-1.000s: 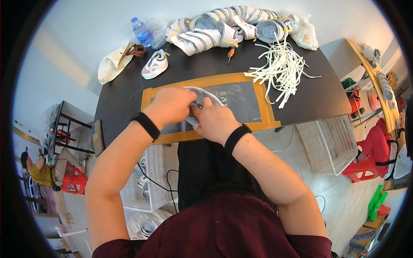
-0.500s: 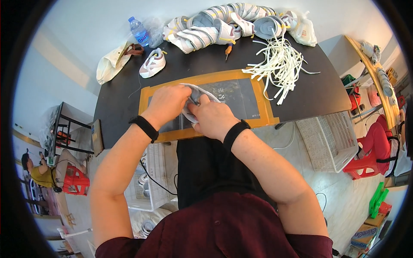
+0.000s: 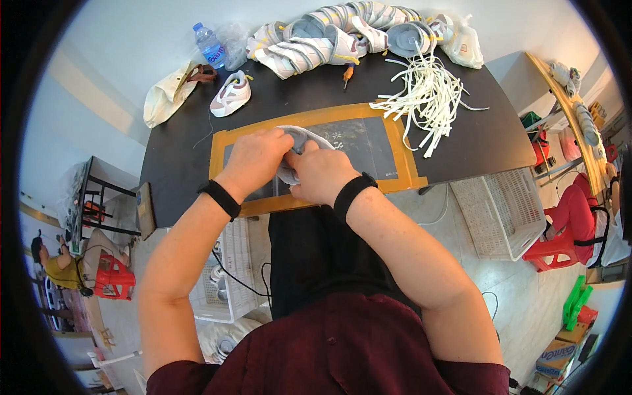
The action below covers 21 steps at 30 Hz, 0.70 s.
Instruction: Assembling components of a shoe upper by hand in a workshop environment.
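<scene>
Over the taped dark panel (image 3: 368,141) at the table's front edge, both hands work on a grey-lined shoe upper (image 3: 304,136). My left hand (image 3: 253,158) pinches its rim from the left, fingers closed. On the right side, my right hand (image 3: 324,172) grips the same upper, with fingers reaching into its opening. Much of the upper is hidden behind the hands. A single white and mauve shoe upper (image 3: 231,94) lies farther back on the left, apart from both hands.
Rows of nested shoe uppers (image 3: 299,56) line the table's back. White strips (image 3: 428,99) lie in a heap at the right, near an orange-handled tool (image 3: 348,76). A water bottle (image 3: 209,46) and cloth bag (image 3: 168,99) stand at left. A white crate (image 3: 494,214) is below right.
My right hand has shifted slightly left, its fingers deeper in the upper's opening. My left hand keeps its hold in nearly the same place.
</scene>
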{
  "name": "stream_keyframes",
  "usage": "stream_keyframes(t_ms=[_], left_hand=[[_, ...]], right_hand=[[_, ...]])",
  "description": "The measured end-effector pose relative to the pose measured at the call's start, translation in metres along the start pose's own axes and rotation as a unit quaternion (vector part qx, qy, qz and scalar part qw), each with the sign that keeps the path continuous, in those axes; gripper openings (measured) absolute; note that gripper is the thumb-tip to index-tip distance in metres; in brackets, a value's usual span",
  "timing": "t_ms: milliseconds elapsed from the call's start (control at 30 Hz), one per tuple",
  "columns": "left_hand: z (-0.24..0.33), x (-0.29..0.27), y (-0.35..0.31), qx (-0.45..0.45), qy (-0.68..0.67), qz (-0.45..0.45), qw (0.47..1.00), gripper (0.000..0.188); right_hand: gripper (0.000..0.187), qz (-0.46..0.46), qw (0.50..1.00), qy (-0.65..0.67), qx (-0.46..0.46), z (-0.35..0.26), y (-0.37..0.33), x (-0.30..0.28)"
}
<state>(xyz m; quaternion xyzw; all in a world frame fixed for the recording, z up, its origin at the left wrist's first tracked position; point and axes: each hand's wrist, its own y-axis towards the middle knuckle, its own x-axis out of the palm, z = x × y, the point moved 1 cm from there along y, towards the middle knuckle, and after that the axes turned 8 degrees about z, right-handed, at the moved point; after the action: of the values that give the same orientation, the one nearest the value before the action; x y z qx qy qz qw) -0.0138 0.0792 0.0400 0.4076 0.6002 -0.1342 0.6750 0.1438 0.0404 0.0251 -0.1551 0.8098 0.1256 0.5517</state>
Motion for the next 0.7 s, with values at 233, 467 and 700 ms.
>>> stream_keyframes(t_ms=[233, 467, 700], left_hand=[[-0.013, -0.005, 0.002, 0.036, -0.069, -0.042, 0.996, 0.006], [-0.019, -0.037, -0.024, -0.059, -0.299, -0.076, 0.949, 0.017], [0.034, -0.073, -0.065, -0.367, -0.612, -0.224, 0.663, 0.034]], right_hand=[[0.055, 0.015, 1.000, -0.011, 0.004, -0.002, 0.001, -0.002], [0.070, 0.201, 0.944, 0.220, -0.144, 0.013, -0.058, -0.006], [0.052, -0.014, 0.869, 0.494, -0.006, 0.031, -0.097, -0.066]])
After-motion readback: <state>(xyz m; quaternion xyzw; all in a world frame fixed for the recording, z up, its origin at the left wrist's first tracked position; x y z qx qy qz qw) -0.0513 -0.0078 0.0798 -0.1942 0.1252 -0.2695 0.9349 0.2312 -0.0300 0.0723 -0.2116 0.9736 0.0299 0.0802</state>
